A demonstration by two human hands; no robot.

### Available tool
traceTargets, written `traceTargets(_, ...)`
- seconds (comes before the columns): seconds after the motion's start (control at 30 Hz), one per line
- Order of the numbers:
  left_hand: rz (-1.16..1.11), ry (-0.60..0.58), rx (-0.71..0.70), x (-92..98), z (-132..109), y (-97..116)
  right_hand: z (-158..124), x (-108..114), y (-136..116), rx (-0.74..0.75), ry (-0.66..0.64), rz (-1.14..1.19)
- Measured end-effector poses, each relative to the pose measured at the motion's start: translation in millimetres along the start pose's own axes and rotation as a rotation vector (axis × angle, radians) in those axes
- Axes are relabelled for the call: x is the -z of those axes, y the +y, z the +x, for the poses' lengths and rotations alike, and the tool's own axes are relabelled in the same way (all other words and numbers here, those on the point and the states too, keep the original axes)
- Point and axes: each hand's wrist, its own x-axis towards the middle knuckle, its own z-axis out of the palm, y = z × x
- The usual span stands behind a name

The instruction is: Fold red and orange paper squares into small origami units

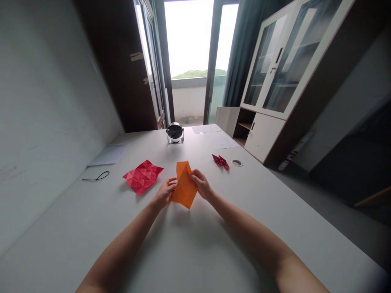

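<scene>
An orange sheet of paper (185, 190), partly folded, is held up just above the white table. My right hand (200, 183) pinches its upper right part, beside a raised fold. At the sheet's left edge, my left hand (167, 190) has its fingers slightly apart and curved against the paper; how firmly it grips is hard to see. A creased red sheet (143, 176) lies to the left of my left hand. Small folded red paper pieces (220, 161) rest beyond my right hand, to the right.
A round silver-framed device (175, 132) stands at the back of the white table (189, 252). White papers (108, 154) lie at the left, more at the back right. A black cable tie (97, 177) is at the left; a round grommet (237, 162) is at the right.
</scene>
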Motion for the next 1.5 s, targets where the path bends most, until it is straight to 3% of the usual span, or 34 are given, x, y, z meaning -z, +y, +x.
traceTargets(0.13, -0.049, 0.027, -0.108, 9.7, 6, 2, 1, 1, 3, -0.015, -0.005, 0.054)
traceTargets(0.37, -0.196, 0.199, -0.285, 50.6, 28, 19, 21, 35, 14, 0.064, 0.299, 0.054)
traceTargets(0.47, -0.194, 0.231, -0.288, 61.9, 31, 24, 26, 44, 15, 0.049, 0.339, 0.051)
traceTargets(0.67, -0.082, 0.118, -0.136, 51.8, 20, 31, 25, 41, 17, 0.023, 0.249, 0.014)
traceTargets(0.87, 0.403, 0.021, -0.033, 45.1, 7, 30, 24, 43, 17, 0.017, 0.201, 0.032)
traceTargets(0.97, 0.513, 0.007, -0.055, 45.2, 7, 26, 23, 44, 16, 0.005, 0.168, 0.045)
traceTargets(1.2, 0.429, 0.164, -0.046, 37.7, 13, 17, 17, 31, 1, -0.012, 0.079, 0.176)
traceTargets(1.33, 0.498, 0.139, -0.052, 32.7, 11, 14, 11, 18, -15, -0.053, -0.04, 0.358)
traceTargets(1.5, 0.386, 0.082, 0.016, 32.4, 7, 16, 8, 13, -23, -0.097, -0.091, 0.482)
